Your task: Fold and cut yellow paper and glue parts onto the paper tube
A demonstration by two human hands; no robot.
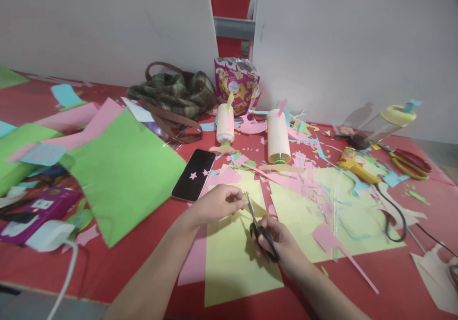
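Observation:
My right hand (274,241) grips black-handled scissors (255,217) by their loops, the blades pointing away from me. Close to the blade tips is my left hand (223,203), its fingers pinched together; whatever they hold is too small to make out, perhaps a scrap of pale yellow paper. Both hands are over a pale yellow sheet of paper (239,272) lying on the red table. A pink sheet (193,263) sticks out from under its left side. Two small pink paper stars (193,176) rest on a dark phone (195,186) beyond my left wrist.
Two paper-wrapped bottles (278,136) stand beyond my hands amid paper scraps. A yellow glue gun (358,170), red-and-yellow-handled pliers (408,162) and a clear bottle (379,124) are at right. Green paper (125,177) and a purple power strip (43,210) lie left; a plaid bag (175,91) sits behind.

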